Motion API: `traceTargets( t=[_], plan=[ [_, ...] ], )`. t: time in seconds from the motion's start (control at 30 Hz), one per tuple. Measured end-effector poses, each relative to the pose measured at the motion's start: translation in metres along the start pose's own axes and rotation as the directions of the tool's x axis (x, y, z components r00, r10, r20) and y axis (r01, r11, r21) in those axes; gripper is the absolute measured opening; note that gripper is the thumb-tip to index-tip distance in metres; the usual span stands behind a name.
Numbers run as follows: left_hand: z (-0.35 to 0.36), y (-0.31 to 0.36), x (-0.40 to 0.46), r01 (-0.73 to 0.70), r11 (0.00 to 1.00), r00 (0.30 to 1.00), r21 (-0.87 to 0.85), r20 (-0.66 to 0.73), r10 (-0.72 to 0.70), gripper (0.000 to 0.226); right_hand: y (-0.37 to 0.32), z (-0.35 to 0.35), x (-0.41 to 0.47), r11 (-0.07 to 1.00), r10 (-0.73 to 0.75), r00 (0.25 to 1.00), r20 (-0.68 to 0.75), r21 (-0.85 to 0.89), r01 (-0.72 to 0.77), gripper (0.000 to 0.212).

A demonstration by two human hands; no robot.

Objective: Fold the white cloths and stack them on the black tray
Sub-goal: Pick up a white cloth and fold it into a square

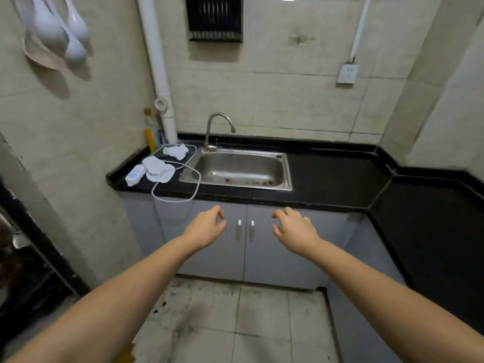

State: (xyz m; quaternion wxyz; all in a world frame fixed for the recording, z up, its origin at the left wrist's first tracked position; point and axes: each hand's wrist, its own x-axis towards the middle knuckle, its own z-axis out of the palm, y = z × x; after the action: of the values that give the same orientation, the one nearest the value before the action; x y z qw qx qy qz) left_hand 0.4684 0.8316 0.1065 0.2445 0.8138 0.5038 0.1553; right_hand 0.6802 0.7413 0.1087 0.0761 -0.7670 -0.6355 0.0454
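Both hands hang loosely curled and hold nothing, left hand [207, 226] and right hand [294, 230] apart before the cabinet doors [246, 247]. Two crumpled white cloths [159, 169] lie at the surface's [327, 179] left end, beside the sink [238, 169].

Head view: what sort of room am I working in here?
Most likely a small home kitchen. A steel sink with a curved faucet is set into a black L-shaped countertop over grey cabinet doors, and white ladles hang on the tiled wall.
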Motion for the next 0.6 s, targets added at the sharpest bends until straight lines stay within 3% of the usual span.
traceTargets(
  t=[0.3, 0.6],
  plan=[
    [-0.048, -0.136, 0.133, 0.255, 0.965, 0.964, -0.06, -0.065, -0.258, 0.011, -0.089, 0.048, 0.211, 0.966, -0.259, 0.96, 0.101, 0.005, 0.26, 0.037],
    [-0.069, -0.278, 0.308, 0.353, 0.935, 0.935, -0.027, -0.038, -0.354, 0.022, -0.186, 0.129, 0.418, 0.917, -0.398, 0.885, 0.242, 0.077, 0.391, 0.026]
  ],
)
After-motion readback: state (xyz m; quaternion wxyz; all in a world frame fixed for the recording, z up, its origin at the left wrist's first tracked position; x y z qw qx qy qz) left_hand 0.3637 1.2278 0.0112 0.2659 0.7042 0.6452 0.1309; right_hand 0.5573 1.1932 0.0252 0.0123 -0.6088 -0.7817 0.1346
